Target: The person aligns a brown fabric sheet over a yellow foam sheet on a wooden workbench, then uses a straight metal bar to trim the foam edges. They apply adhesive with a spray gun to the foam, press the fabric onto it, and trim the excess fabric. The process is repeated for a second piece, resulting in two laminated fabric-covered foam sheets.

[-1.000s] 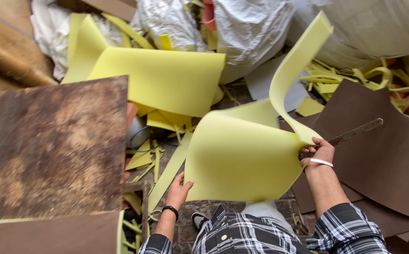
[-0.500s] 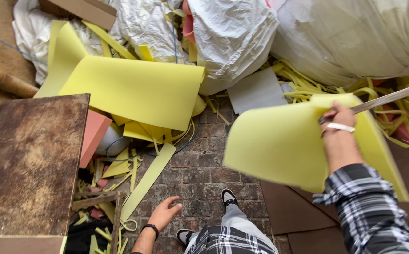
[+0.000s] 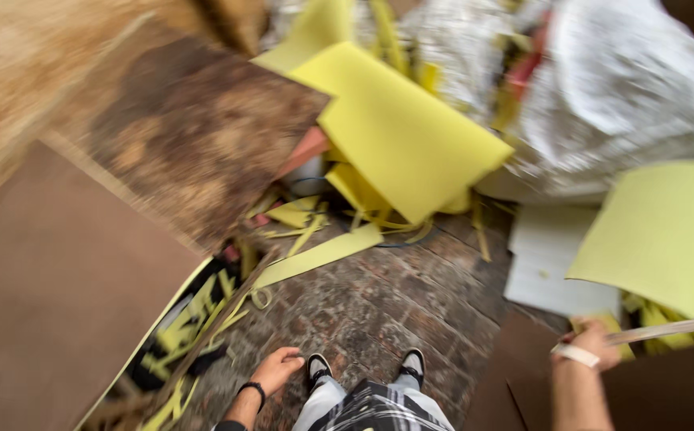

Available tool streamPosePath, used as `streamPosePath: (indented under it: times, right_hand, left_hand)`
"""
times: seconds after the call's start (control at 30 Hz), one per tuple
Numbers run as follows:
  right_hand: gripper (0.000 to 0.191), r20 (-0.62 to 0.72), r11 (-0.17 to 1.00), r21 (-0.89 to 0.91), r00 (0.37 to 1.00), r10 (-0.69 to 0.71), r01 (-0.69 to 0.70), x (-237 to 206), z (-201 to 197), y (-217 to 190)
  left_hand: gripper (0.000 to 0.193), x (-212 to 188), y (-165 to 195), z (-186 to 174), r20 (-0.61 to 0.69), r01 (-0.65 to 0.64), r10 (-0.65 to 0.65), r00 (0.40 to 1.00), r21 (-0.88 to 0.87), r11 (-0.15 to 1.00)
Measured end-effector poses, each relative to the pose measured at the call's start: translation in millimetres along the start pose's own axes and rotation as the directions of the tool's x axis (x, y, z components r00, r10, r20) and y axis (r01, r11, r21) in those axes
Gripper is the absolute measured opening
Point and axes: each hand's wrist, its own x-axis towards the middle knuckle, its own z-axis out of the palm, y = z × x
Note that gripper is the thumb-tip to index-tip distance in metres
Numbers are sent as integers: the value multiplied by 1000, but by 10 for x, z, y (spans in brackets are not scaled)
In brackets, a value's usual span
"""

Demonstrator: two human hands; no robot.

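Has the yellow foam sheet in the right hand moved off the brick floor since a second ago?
Yes. The yellow foam sheet, held by the right hand, has swung right, off the brick floor near the shoes, toward the brown boards.

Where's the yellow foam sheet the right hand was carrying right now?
The yellow foam sheet is at the right edge of the head view, above the right hand, overlapping the white sheet on the brick floor.

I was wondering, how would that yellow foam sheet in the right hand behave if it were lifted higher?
The yellow foam sheet probably flops: it hangs from one edge at the right hand and looks thin. It seems light for its size, since one hand carries it. A draught could likely swing it, given its broad face.
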Motion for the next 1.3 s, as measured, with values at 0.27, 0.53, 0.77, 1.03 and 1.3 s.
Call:
streamPosePath:
  times: [0.27, 0.53, 0.77, 1.03, 1.3]
  right_hand:
    - [24, 767, 832, -530, 510, 388, 164, -2659, 1325, 1459]
    - [26, 900, 525, -360, 137, 414, 771, -4685, 2232, 2092]
    - [25, 844, 477, -358, 60, 533, 803, -6011, 2639, 2808]
    - [30, 757, 389, -372, 33, 653, 843, -6819, 3548, 3161]
    - [52, 783, 257, 17, -173, 597, 966, -7721, 5145, 3555]
  left_hand:
    - [56, -372, -965, -974, -229, 96, -148, 962, -225, 970]
    - [46, -670, -2060, -1929, -315, 38, -344, 885, -687, 726]
    - [40, -605, -2603, -2697, -374, -154, -389, 842, -857, 491]
    - [54, -137, -2481, -3209, -286, -299, -419, 862, -954, 36]
    - [53, 681, -1919, -3534, -233, -482, -578, 782, -814, -325]
